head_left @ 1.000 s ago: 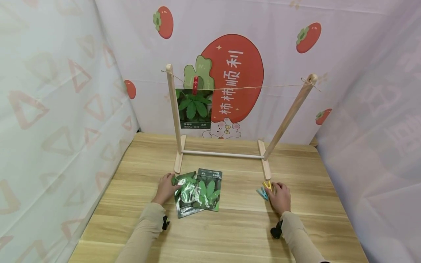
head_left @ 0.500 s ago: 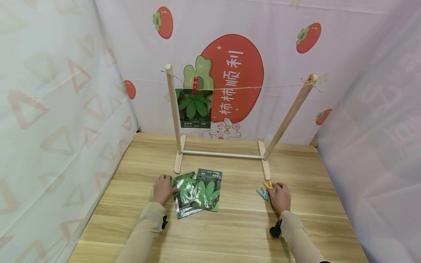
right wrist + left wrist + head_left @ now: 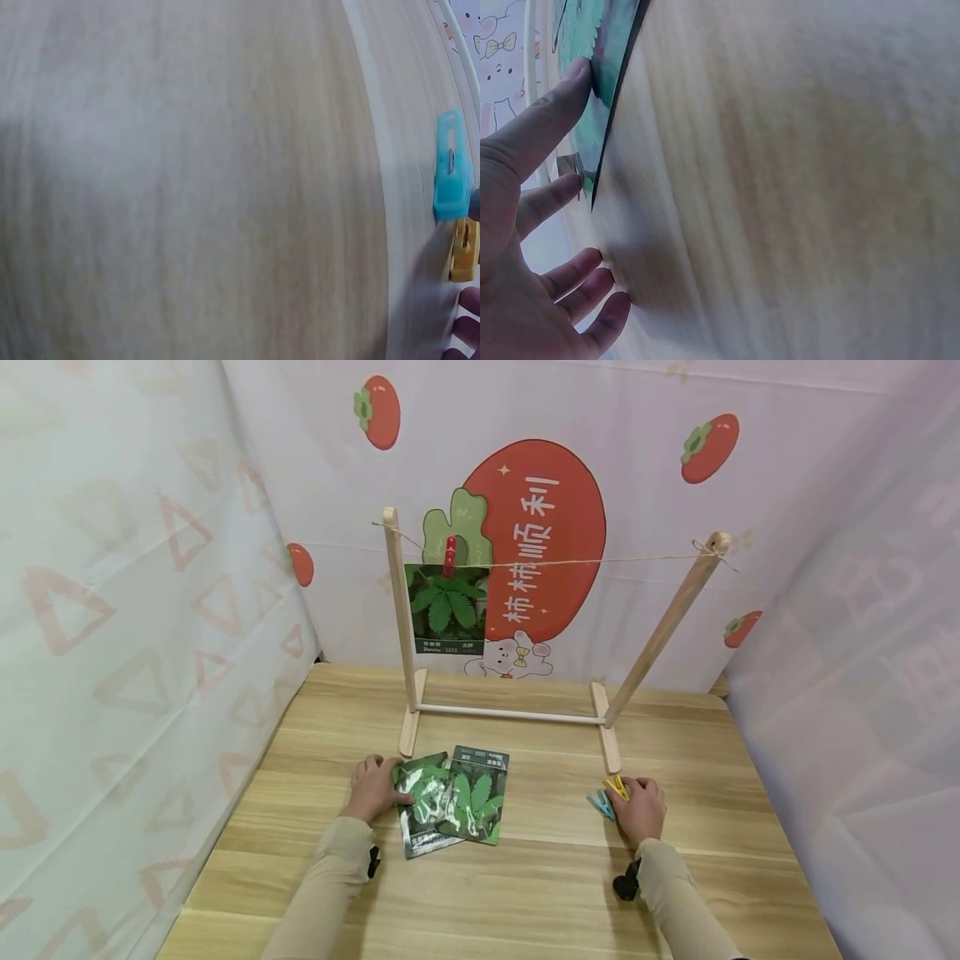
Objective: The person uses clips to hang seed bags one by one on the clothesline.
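Note:
In the head view, two glossy green seed packets with leaf pictures lie overlapping on the table. My left hand pinches the left edge of the left seed packet, thumb on its face and index finger at the corner in the left wrist view. The right seed packet lies partly over it. My right hand pinches a yellow clothespin. Beside that, a teal clothespin lies on the table; the right wrist view shows the teal clothespin nearer the camera, with most of the hand out of frame.
Behind stands a wooden rack with a string tied between its posts. From the string's left part hangs another seed packet, held by a red clothespin. Printed cloth encloses the wooden table.
The head view has shifted slightly. Both hands stay nearly in place, and the left seed packet's gripped edge moves only a little.

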`<state>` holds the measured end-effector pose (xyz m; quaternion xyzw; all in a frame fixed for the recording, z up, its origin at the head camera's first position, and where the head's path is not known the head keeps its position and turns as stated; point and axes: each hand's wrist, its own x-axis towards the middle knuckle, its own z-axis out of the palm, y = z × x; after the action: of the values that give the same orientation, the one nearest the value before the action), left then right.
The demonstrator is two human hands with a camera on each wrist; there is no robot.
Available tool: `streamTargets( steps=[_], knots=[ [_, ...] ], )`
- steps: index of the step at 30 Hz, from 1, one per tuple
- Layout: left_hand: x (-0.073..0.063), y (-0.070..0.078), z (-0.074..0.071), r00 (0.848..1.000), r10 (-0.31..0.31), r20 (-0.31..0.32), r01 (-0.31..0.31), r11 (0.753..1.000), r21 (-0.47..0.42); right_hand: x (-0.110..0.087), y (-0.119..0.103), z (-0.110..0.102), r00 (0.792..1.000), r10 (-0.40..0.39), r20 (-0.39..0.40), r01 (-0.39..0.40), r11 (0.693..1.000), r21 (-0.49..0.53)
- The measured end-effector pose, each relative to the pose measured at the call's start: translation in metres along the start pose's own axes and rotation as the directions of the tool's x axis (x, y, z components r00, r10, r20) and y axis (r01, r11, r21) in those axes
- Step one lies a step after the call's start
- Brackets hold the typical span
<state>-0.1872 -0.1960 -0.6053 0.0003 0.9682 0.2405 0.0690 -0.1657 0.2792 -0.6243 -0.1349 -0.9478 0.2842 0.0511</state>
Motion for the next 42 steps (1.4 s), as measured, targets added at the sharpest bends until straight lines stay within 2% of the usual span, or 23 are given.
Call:
streamTargets(
  steps=[7, 10, 12, 15, 18, 20, 25, 31, 36, 39, 42],
  knots=[
    [0.004, 0.001, -0.002, 1.000, -0.003, 0.024, 0.004, 1.000, -0.031, 0.000, 0.000, 0.003, 0.999, 0.029, -0.016, -0.029, 1.000, 0.009],
    [0.006, -0.001, -0.001, 1.000, 0.021, 0.003, -0.021, 1.000, -0.009, 0.001, -0.001, 0.002, 0.999, 0.036, -0.009, -0.036, 0.999, 0.006],
    [0.006, -0.001, -0.001, 1.000, 0.015, -0.023, -0.015, 1.000, -0.003, 0.001, -0.001, 0.002, 0.999, 0.035, -0.007, -0.035, 0.999, 0.001],
    [-0.002, 0.005, -0.001, 0.997, -0.058, -0.060, 0.057, 0.998, -0.021, 0.001, -0.001, 0.002, 0.999, 0.036, 0.004, -0.036, 0.999, -0.001],
    [-0.012, 0.015, -0.001, 0.984, -0.160, -0.076, 0.159, 0.987, -0.028, 0.001, -0.001, 0.002, 0.999, 0.034, 0.007, -0.034, 0.999, 0.001],
    [-0.016, 0.022, 0.000, 0.977, -0.195, -0.081, 0.195, 0.981, -0.006, 0.001, 0.000, 0.001, 0.999, 0.034, 0.004, -0.034, 0.999, 0.002],
    [-0.019, 0.030, 0.005, 0.971, -0.216, -0.100, 0.219, 0.976, 0.012, 0.002, 0.001, 0.001, 1.000, 0.024, -0.007, -0.024, 1.000, -0.001],
    [-0.018, 0.032, 0.008, 0.968, -0.237, -0.086, 0.236, 0.972, -0.022, 0.000, 0.000, 0.003, 1.000, 0.020, -0.012, -0.020, 1.000, 0.001],
    [-0.017, 0.039, 0.014, 0.966, -0.222, -0.128, 0.220, 0.975, -0.035, 0.000, -0.002, 0.002, 0.998, 0.049, -0.027, -0.049, 0.999, 0.005],
    [-0.017, 0.043, 0.021, 0.956, -0.231, -0.179, 0.232, 0.973, -0.014, 0.000, -0.003, 0.002, 0.997, 0.069, -0.026, -0.069, 0.998, 0.001],
    [-0.017, 0.045, 0.026, 0.936, -0.267, -0.228, 0.272, 0.962, -0.007, 0.002, -0.005, 0.003, 0.997, 0.073, -0.015, -0.073, 0.997, -0.005]
  ],
)
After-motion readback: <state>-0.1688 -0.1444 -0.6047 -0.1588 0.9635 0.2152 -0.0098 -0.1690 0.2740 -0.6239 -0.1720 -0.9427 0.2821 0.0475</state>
